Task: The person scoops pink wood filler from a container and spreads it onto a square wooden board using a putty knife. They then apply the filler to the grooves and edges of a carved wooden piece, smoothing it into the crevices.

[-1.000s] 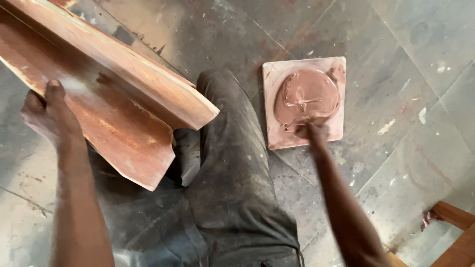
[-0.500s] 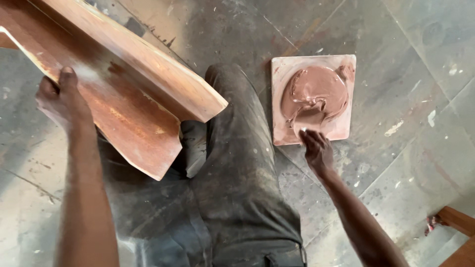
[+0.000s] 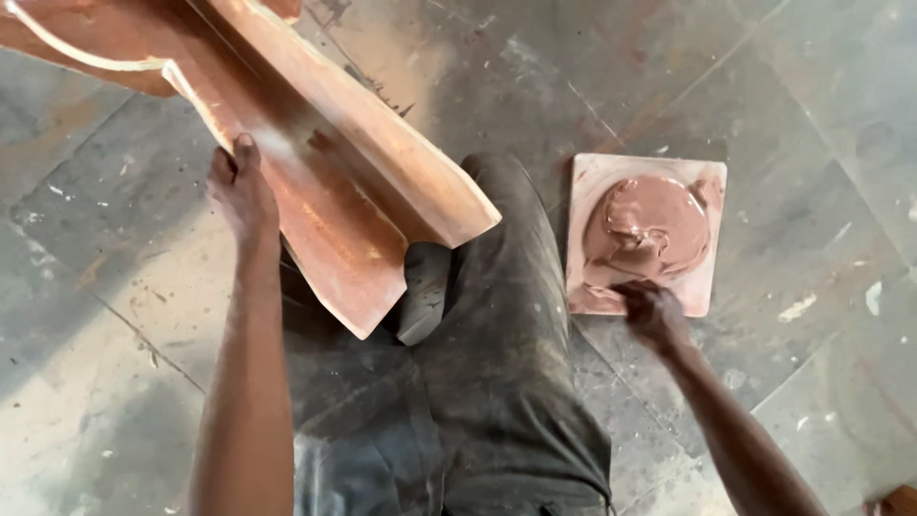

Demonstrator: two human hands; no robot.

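at the far left, bare grey floor tiles (image 3: 105, 287) are seen, scuffed and streaked with pale dust. just right of them, the left hand (image 3: 241, 191) is laid on a long reddish-brown moulded wooden piece (image 3: 315, 172), fingers wrapped over its near edge, thumb pointed up; the wood is gripped, not merely touched. the piece is held at a slant, running from the top left corner down toward the middle, its lower end cut off square just above the knee. a raised ridge is carried along its upper side, and a shallow curved channel is shown below it, where the hand is set. a second curved bit of the same wood is glimpsed at the top left edge.

in the middle, a leg in dark, dusty trousers (image 3: 497, 363) is stretched out from the bottom of the view, and the low end of the wood is crossed over it. whether the wood is rested on the leg cannot be told.

further right, a square pinkish board (image 3: 702, 182) is laid flat on the floor, just beside the leg. a mound of smooth reddish-brown paste (image 3: 654, 225) is heaped on it, swirled and smeared. the right hand (image 3: 651, 311) is pressed down at the board's near edge, fingers curled into the paste's lower rim; whether any paste is held in them cannot be told.

at the far right, more grey tile is seen, flecked with white chips.
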